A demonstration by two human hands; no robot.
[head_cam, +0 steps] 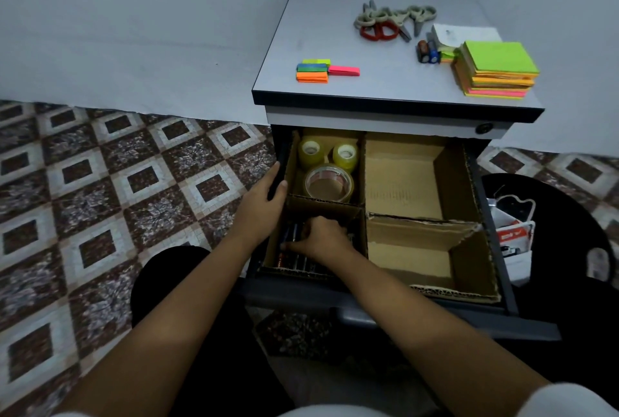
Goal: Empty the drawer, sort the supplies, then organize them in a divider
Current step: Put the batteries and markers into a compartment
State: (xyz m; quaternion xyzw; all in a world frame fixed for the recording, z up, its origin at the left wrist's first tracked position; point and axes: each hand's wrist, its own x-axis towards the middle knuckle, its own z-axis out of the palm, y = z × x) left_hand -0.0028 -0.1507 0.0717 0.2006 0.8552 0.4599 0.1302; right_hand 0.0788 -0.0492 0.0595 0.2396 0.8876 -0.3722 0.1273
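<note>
1. nearest the camera, two bare forearms reach forward over dark-clad knees (174, 269) towards an open drawer (495, 215).
2. inside the drawer sits a cardboard divider (418, 225) that splits it into four compartments.
3. the right grip (321, 237) is down in the near-left compartment, fingers curled over a row of dark cylinders (294, 262) lying side by side. whether it pinches one of them or only rests on them cannot be told.
4. the left grip (264, 202) is clamped on the drawer's left wall, thumb inside against the cardboard and fingers wrapped over the dark edge.
5. just beyond the hands, the far-left compartment holds three tape rolls: a wide clear roll (330, 184) lying flat in front, and two smaller yellowish rolls (311, 152) (346, 153) side by side behind it.
6. to the right of the drawer, on the patterned tile floor (134, 182), lies a black object with a white-and-red packet (516, 235) on it.
7. above the drawer, the grey table (385, 88) carries the remaining supplies. coloured sticky flags (315, 71) lie near its front left, with a stack of sticky notes (495, 70) at front right.
8. a few batteries (428, 51) lie just left of that stack, beside a white pad (465, 35).
9. farthest back, a cluster of scissors (382, 26) lies with grey and red handles overlapping.
</note>
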